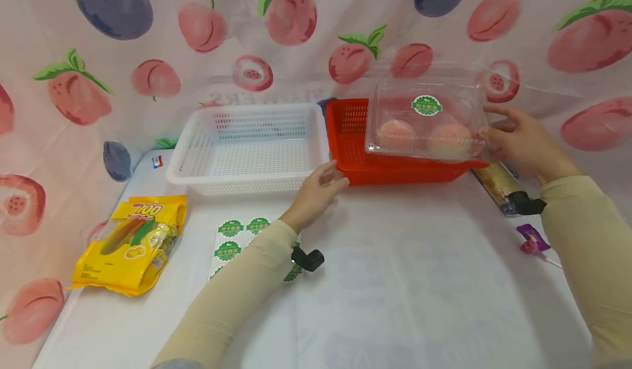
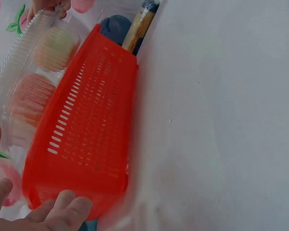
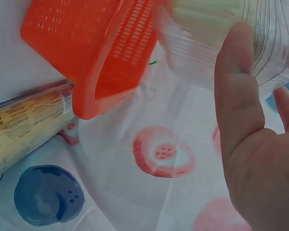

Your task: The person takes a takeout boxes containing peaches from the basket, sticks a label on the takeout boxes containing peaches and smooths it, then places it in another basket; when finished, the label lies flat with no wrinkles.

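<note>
My right hand [image 1: 530,141] grips the right end of a clear plastic clamshell box [image 1: 474,97], thumb along its near side. Inside the box sit two peaches [image 1: 450,138], and a round green-and-white sticker [image 1: 427,105] is on its lid. The box is tilted above the red basket [image 1: 395,172]. My left hand [image 1: 316,193] is by the near left corner of that basket, between it and the white basket [image 1: 247,185]. Its fingers are loosely bent and hold nothing. Whether the fingertips touch the red basket, I cannot tell.
A sheet of green stickers [image 1: 227,250] lies partly under my left forearm. At the left is a yellow snack bag [image 1: 133,248], with a small wrapped candy [image 1: 157,162] behind it. A long clear-wrapped pack [image 1: 498,185] and a lollipop [image 1: 535,248] lie at the right.
</note>
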Available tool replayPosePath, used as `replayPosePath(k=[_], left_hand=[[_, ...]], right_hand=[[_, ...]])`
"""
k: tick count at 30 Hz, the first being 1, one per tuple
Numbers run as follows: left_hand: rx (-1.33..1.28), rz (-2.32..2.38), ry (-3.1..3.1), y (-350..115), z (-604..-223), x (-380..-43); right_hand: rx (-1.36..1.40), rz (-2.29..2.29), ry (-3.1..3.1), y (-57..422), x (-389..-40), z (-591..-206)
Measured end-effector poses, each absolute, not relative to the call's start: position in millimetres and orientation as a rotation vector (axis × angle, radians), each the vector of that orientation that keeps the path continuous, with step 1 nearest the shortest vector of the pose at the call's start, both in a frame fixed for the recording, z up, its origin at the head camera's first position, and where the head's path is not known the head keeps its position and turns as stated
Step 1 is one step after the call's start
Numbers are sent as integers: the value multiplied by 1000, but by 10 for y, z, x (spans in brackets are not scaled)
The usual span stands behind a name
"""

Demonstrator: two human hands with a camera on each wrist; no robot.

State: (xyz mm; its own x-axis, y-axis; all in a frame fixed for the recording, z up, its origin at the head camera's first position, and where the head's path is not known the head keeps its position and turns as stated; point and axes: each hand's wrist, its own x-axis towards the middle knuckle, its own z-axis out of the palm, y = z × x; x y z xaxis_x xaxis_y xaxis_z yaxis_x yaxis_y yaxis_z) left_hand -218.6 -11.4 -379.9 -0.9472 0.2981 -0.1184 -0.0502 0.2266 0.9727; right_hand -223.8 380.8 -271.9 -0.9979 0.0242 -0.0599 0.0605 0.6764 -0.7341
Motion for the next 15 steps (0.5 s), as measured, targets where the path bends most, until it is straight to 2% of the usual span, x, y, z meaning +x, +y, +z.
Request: replayPosePath(k=[7, 15], left_hand=[[175, 1848, 2191, 23, -3857, -2300], [120, 1891, 2195, 115, -3845, -2338]], right_hand=[[51, -1333, 2805, 3876, -2518, -2853], [54, -1221, 2795, 3871, -2722, -2999]])
